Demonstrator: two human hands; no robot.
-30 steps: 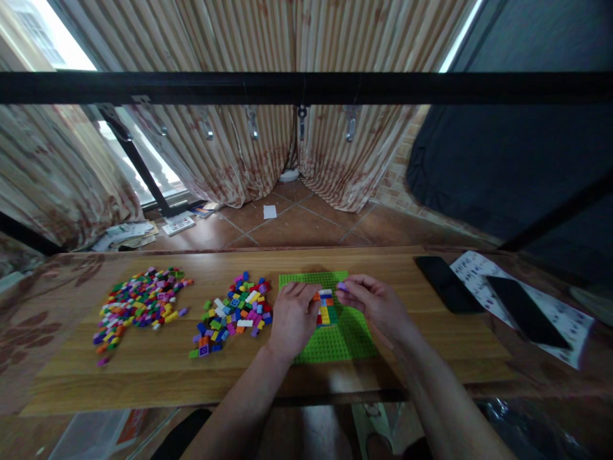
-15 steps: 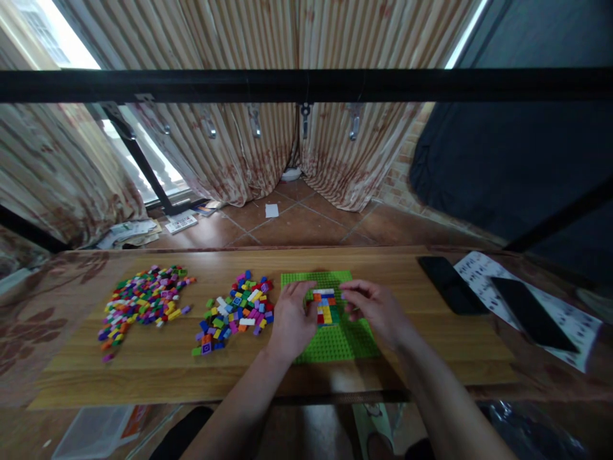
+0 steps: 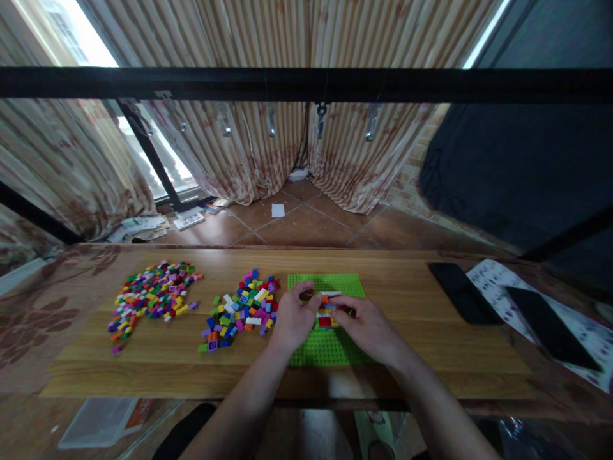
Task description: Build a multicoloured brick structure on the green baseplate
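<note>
A small block of toy bricks [image 3: 325, 322], with red, yellow, orange, white and blue pieces showing, is on a green studded baseplate [image 3: 330, 351]. My left hand [image 3: 293, 322] is curled at the block's left side, its thumb tip against the upper left bricks. From the right, my right hand [image 3: 368, 327] reaches over the block, index finger and thumb closed on its right part. Those fingers cover the right-hand bricks. Whether a loose brick sits under them is hidden.
Left of the baseplate lies a pile of mixed bricks [image 3: 242, 310], with a larger pile [image 3: 156, 291] farther left. At the right are a black phone-like slab [image 3: 463, 292], a printed sheet [image 3: 493, 279] and a second dark slab [image 3: 550, 326]. A black bar [image 3: 287, 84] crosses above.
My right hand has moved left and down onto the block; the small purple brick seen at its fingertips is now out of sight. My left thumb has come in against the block.
</note>
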